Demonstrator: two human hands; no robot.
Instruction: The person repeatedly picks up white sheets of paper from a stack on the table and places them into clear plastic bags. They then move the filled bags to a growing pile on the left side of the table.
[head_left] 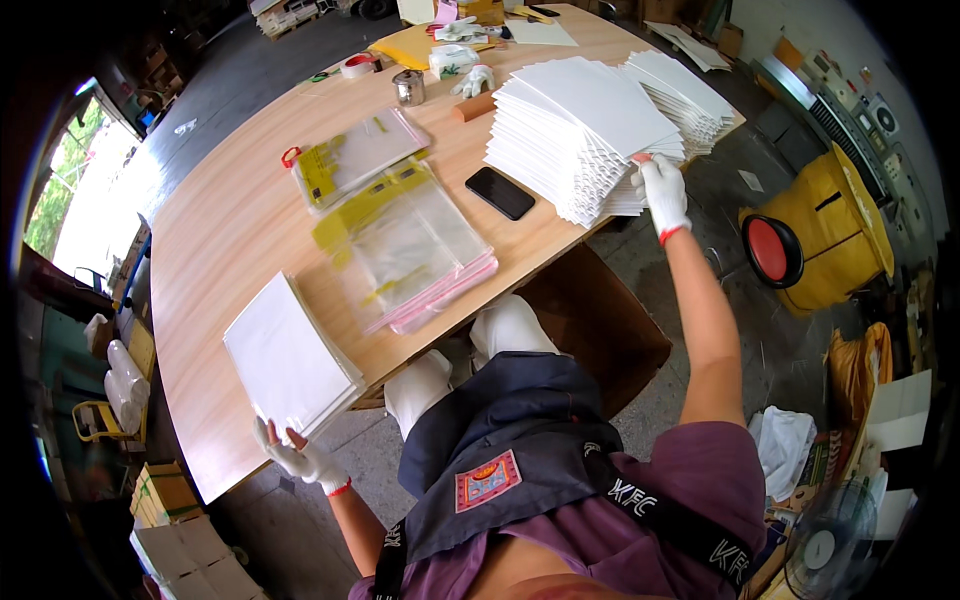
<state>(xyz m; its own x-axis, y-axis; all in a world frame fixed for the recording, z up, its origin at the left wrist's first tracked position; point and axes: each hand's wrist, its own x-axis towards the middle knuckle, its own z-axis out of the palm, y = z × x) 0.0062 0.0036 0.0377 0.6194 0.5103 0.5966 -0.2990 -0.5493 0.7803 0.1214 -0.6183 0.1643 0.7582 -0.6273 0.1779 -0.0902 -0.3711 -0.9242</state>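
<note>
A white glove with bare fingertips covers my left hand (302, 462), its fingers spread beside the near corner of a small stack of white sheets in clear sleeves (285, 350). My right hand (662, 192), gloved likewise, has its fingertips closed at the right corner of the top white board (605, 100) on a tall, fanned stack (540, 160). Between the two hands lie a pile of clear plastic bags with yellow-green printing (420, 240) and a second bag pile (365, 155) behind it.
The wooden table (215, 230) also bears a black phone (500, 193), a metal cup (408, 87), a tape roll (358, 65), a spare glove (473, 82) and another board stack (680, 95). Below the table edge is a cardboard box (600, 320); a yellow bin bag (830, 230) stands right.
</note>
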